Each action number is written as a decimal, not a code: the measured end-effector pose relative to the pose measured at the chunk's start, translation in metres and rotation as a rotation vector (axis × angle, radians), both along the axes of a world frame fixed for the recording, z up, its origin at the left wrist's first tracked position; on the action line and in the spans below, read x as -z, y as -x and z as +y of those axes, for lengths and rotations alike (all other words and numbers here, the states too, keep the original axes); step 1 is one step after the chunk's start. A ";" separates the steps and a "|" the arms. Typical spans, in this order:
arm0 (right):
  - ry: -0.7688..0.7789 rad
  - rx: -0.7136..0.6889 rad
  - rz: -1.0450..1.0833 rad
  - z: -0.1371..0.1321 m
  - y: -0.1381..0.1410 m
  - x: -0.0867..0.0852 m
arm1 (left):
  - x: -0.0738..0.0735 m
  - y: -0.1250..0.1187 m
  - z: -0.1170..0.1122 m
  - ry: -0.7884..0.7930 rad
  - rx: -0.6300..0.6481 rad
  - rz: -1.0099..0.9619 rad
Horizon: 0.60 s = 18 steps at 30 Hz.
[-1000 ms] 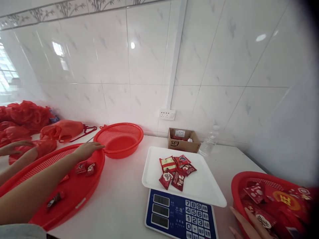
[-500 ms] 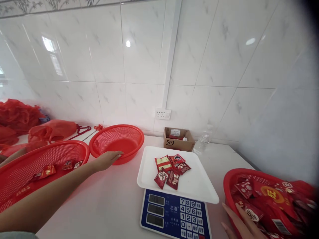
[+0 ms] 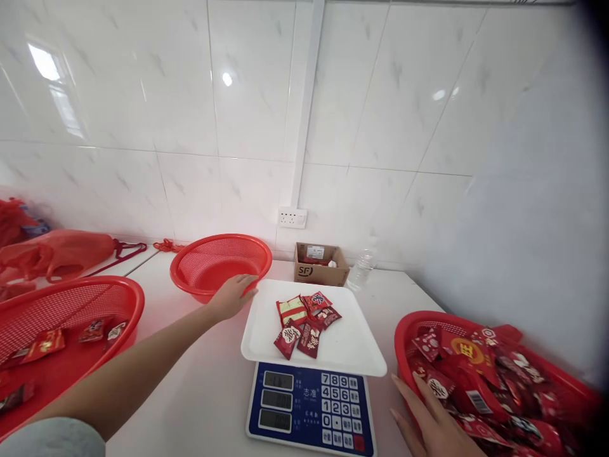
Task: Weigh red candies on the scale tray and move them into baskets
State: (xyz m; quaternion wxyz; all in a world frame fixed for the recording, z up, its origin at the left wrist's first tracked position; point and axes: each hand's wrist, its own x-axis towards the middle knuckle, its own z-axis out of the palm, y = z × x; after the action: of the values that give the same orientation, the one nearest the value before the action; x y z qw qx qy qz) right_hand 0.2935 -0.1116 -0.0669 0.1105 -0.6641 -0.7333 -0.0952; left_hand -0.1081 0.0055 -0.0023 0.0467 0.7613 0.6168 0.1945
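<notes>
My left hand (image 3: pixel 233 297) reaches forward with its fingers stretched out, at the near right rim of a red mesh basin (image 3: pixel 190 279). Its fingertips are close to the corner of the white tray (image 3: pixel 352 355) on the scale; whether they touch is unclear. Several wrapped snack packets (image 3: pixel 310 336) lie together on the tray, mostly dark red, one with a yellowish window. Below the tray shows the blue scale keypad (image 3: pixel 309 406). My right hand (image 3: pixel 432 419) is at the left rim of a red basket (image 3: pixel 402 343) full of red snack packets, its fingers apart.
At left, another red basket (image 3: pixel 136 311) holds several loose packets. Red bags (image 3: pixel 61 251) lie behind it. A small cardboard box (image 3: pixel 323 274) and a clear plastic bottle (image 3: pixel 362 270) stand behind the tray, near the tiled wall. A socket (image 3: pixel 292 218) is on the wall.
The view has turned to the right. My left hand has moved right, and the red mesh basin now sits closer to the scale. My right hand stays at the right basket.
</notes>
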 end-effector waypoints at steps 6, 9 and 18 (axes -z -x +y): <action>0.006 0.016 0.005 -0.005 0.007 -0.011 | 0.002 -0.073 -0.017 0.200 0.390 0.022; 0.016 0.019 0.009 -0.006 0.009 -0.013 | 0.007 -0.097 -0.021 0.235 0.483 0.091; 0.077 0.041 -0.021 -0.008 0.009 -0.014 | 0.015 -0.106 -0.011 -0.013 0.325 -0.030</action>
State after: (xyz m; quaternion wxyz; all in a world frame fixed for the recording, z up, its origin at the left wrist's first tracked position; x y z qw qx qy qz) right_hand 0.2846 -0.1195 -0.0533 0.0754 -0.6817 -0.7237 -0.0761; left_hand -0.0020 -0.0057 -0.0174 0.0820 0.8484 0.4833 0.1999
